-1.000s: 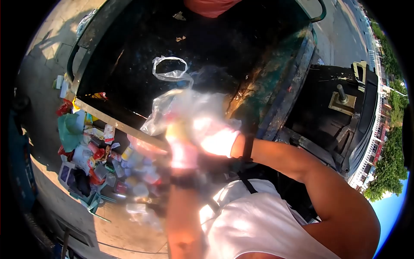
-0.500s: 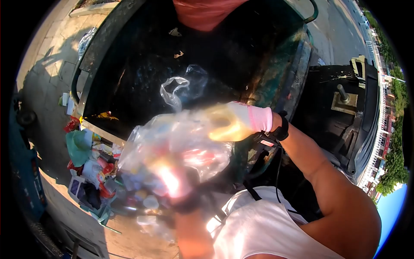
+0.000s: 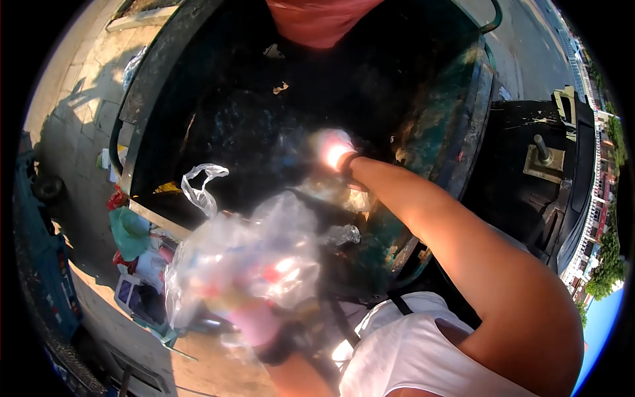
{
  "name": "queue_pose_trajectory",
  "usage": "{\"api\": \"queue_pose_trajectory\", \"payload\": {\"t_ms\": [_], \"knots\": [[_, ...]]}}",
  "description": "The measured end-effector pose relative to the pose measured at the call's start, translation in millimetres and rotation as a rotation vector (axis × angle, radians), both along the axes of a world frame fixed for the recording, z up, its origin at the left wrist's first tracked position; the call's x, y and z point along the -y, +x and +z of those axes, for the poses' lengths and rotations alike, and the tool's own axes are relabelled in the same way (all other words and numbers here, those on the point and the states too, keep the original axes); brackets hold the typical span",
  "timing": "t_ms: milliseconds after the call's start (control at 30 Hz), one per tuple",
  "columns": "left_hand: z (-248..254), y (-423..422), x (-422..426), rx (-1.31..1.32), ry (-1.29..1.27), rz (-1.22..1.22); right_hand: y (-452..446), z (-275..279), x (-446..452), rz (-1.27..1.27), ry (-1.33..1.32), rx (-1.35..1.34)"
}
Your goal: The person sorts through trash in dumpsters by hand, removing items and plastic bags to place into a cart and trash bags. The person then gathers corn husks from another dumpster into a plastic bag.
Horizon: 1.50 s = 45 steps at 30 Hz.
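My left hand (image 3: 243,316), in a pinkish glove with a dark band at the wrist, grips a bulging clear plastic bag (image 3: 264,241) over the near left edge of a large green bin (image 3: 155,215). Reddish and other coloured bits show through the plastic. One loop of the bag (image 3: 205,188) sticks up at its far side. My right hand (image 3: 333,149), also gloved, reaches out over the bin's dark inside. Motion and glare smear its fingers. Below that wrist is a blurred pale, see-through item (image 3: 331,190), and a small crumpled clear piece (image 3: 342,234) lies nearer.
A red bag (image 3: 324,20) hangs at the bin's far side. To the left, mixed litter (image 3: 142,248) is heaped beside the bin on the pavement (image 3: 86,106). A black container (image 3: 509,159) with an upright bolt stands at the right. Scraps (image 3: 280,87) lie inside the bin.
My right hand has left the plastic bag and moved away over the bin. My left hand and the bag have shifted left, and the bag's loop has swung left with them.
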State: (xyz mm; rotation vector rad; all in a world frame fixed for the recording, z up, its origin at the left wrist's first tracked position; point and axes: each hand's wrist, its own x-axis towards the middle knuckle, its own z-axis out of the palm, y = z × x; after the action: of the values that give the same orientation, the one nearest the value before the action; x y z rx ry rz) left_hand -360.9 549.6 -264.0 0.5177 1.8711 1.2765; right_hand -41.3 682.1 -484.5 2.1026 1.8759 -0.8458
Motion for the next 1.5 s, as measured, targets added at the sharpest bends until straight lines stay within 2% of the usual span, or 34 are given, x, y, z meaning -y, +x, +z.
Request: {"api": "queue_pose_trajectory", "payload": {"t_ms": [33,67,100,133,200,233,267,300,333,367,400,467,533,567,633,667,700,733,767,800,833,867,900,933,1000,1033,1100,1167,1267,1500], "knots": [[-0.3,-0.9,3.5,-0.033,-0.011,-0.014,9.2,9.3,-3.0,-0.219,0.015,-0.155],[0.1,-1.2,6.7,-0.049,0.01,-0.036,22.8,22.0,3.0,-0.295,0.032,-0.21],[-0.2,-1.1,6.9,-0.065,0.04,-0.057,30.5,58.1,5.2,-0.37,0.053,-0.266],[2.3,0.6,2.6,-0.052,-0.015,-0.028,43.2,81.9,2.7,-0.311,0.057,-0.279],[11.3,1.4,-4.9,-0.027,-0.132,0.024,51.8,123.7,7.5,-0.262,-0.117,-0.252],[5.7,-2.9,0.9,-0.007,-0.046,-0.042,59.2,114.7,12.8,0.082,-0.336,-0.117],[10.0,1.2,0.1,0.032,-0.054,-0.045,60.1,102.0,31.0,0.138,-0.441,-0.066],[17.5,6.9,-3.6,0.069,-0.06,-0.049,49.6,106.6,53.8,0.225,-0.397,0.046],[20.8,11.0,-6.7,0.104,-0.064,-0.051,41.5,116.5,62.1,0.372,-0.606,0.149],[16.0,10.1,-8.2,0.104,-0.092,-0.009,42.1,71.6,87.9,0.403,-0.675,0.297],[8.1,6.0,-9.6,0.101,-0.12,0.033,35.8,73.7,107.2,0.315,-0.467,0.414],[6.4,6.0,-9.9,0.085,-0.087,0.021,39.7,23.1,130.8,0.368,-0.545,0.502],[16.3,15.6,-6.0,0.063,0.033,-0.085,40.4,14.8,130.7,0.194,-0.517,0.293],[18.9,18.1,-5.7,-0.099,0.043,-0.229,40.3,11.4,129.5,0.107,-0.5,0.19],[17.2,27.6,-4.0,-0.036,0.124,-0.18,37.9,24.9,113.1,0.015,-0.4,0.102],[9.3,29.2,-2.9,-0.064,0.128,-0.156,35.3,37.8,103.5,-0.03,-0.35,0.058],[-5.4,28.9,-3.5,-0.137,0.106,-0.118,29.2,76.1,84.1,-0.054,-0.331,-0.044],[-19.0,29.1,-1.8,-0.214,0.078,-0.082,27.6,82.0,72.3,-0.012,-0.251,-0.109],[-25.3,30.9,4.4,-0.262,0.061,-0.073,21.2,112.4,60.7,-0.097,-0.202,-0.208],[-45.7,21.2,3.0,-0.189,0.072,-0.086,11.3,150.3,50.9,-0.179,-0.152,-0.309],[-65.5,11.7,1.6,-0.117,0.081,-0.097,0.8,172.3,50.0,-0.145,-0.047,-0.389],[-116.9,-21.0,3.2,-0.051,0.105,-0.144,-10.9,190.8,52.6,-0.111,0.056,-0.47],[-129.3,-17.2,12.3,0.056,0.11,-0.138,-20.5,201.0,52.4,-0.076,0.159,-0.55],[-129.1,-4.1,17.8,0.158,0.107,-0.145,-32.2,210.2,58.2,-0.034,0.186,-0.685],[-111.1,15.5,37.5,0.314,0.081,-0.167,-70.2,227.0,73.0,0.077,0.103,-1.183],[-102.2,22.0,43.7,0.375,0.068,-0.18,-86.4,239.2,83.2,0.125,0.042,-1.351],[-91.1,23.7,49.9,0.449,0.051,-0.21,-84.9,289.7,96.0,0.262,0.172,-1.076],[-87.3,19.5,52.0,0.51,0.039,-0.244,-93.6,301.3,108.2,0.103,0.229,-0.975],[-85.5,14.4,52.1,0.58,0.039,-0.294,-99.7,299.4,114.3,-0.029,0.27,-0.963],[-78.2,13.6,68.0,0.715,0.058,-0.417,-108.6,299.3,129.1,-0.11,0.339,-0.933]]}}
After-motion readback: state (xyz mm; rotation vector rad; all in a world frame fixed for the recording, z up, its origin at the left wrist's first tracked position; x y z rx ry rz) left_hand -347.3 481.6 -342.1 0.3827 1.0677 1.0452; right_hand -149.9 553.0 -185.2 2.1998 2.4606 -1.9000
